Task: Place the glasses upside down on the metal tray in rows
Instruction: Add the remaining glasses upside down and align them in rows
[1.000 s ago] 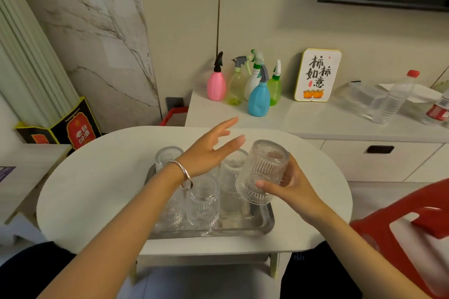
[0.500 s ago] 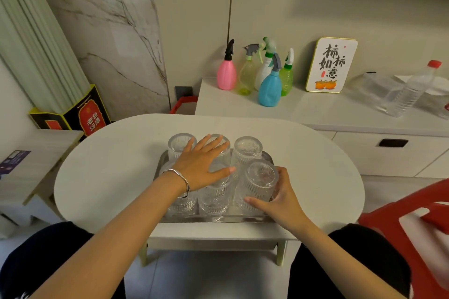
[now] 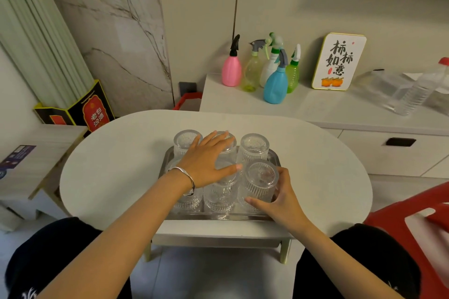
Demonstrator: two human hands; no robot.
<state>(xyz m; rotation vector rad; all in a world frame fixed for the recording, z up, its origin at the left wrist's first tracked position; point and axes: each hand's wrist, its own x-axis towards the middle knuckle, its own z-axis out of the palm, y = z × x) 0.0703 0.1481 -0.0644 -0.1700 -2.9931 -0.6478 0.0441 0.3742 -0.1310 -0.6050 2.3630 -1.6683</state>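
Note:
A metal tray (image 3: 167, 156) sits in the middle of a small oval white table (image 3: 114, 165). Several ribbed clear glasses stand upside down on it in two rows. The back row shows a left glass (image 3: 185, 141) and a right glass (image 3: 254, 147); the middle one is mostly under my fingers. My left hand (image 3: 207, 160), with a silver bracelet, lies flat with fingers spread on top of the middle glasses. My right hand (image 3: 279, 198) wraps the front right glass (image 3: 260, 181), which stands upside down on the tray. A front middle glass (image 3: 220, 195) stands beside it.
Behind the table a white counter (image 3: 328, 109) carries several coloured spray bottles (image 3: 275, 85), a small sign (image 3: 339, 62) and a plastic water bottle (image 3: 418, 90). A red plastic stool (image 3: 413, 228) is at my right. A low side table (image 3: 29, 167) stands on the left.
One second ago my right hand held the glass tilted in the air; it has come down upside down onto the tray's front right. My left hand dropped flat onto the glasses.

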